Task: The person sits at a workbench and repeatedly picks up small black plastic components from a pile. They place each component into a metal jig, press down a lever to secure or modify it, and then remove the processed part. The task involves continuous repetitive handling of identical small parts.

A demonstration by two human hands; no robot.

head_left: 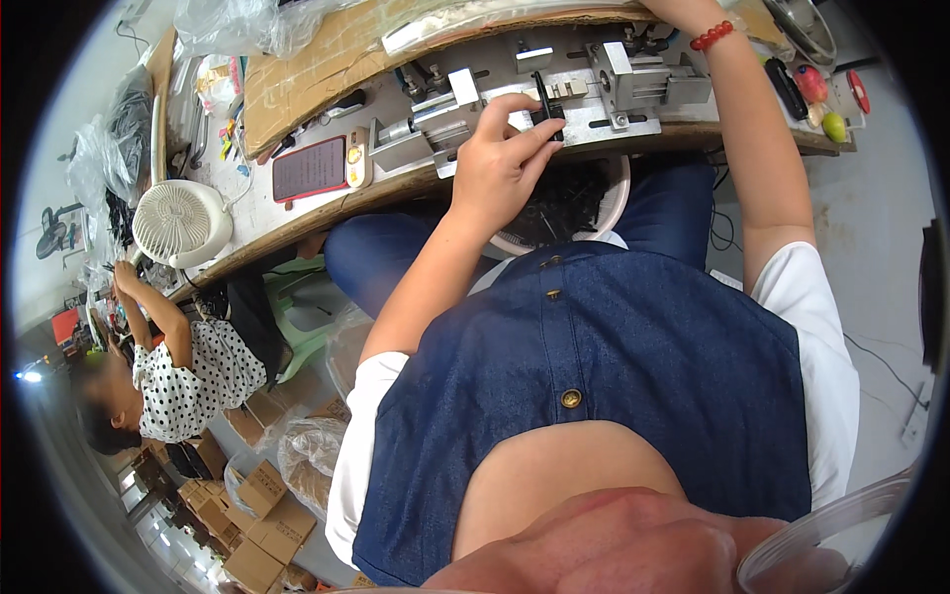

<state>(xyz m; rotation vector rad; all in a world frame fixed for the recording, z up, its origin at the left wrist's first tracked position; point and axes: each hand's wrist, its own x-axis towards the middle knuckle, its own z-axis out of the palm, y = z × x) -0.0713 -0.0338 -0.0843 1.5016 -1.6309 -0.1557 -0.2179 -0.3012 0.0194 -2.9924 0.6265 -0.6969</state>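
Observation:
My left hand (503, 163) pinches a slim black part (543, 99) between thumb and fingers, holding it over the middle of a metal bench fixture. The black part stands roughly upright in the view, beside a small pale block (568, 89). On either side sit silvery clamp-like assemblies, the left one (457, 111) and the right one (618, 84). My right hand (685, 12) reaches past the right assembly to the top edge, a red bead bracelet at its wrist. Its fingers are cut off by the frame. Below the bench edge, a pale round basket (620, 193) holds many black pieces.
A red-edged phone (310, 169) lies left of the fixture, with a white fan (182, 221) beyond. Cardboard (307, 74) covers the bench behind. Small fruit-like objects (811, 83) lie at far right. Another person (198, 371) in a dotted shirt works at left, near cardboard boxes (265, 525).

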